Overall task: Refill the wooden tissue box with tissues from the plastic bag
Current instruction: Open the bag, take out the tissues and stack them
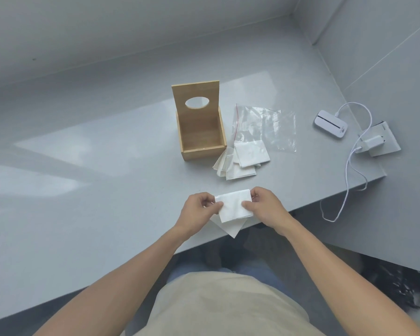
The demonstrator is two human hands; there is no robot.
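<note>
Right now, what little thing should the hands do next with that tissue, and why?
Probably carry the folded tissue forward and lower it into the wooden tissue box. The left hand and right hand already pinch its two ends, the lid stands open, and the box looks empty. More tissues wait by the plastic bag.

Counter [87, 180]: pale grey, glossy, filling a corner.
Walls [121, 27]: plain grey panels behind and at the right.
Light: soft bright patches reflected on the counter's left side.
Floor [364, 265]: dark, below the counter's front edge.
</note>
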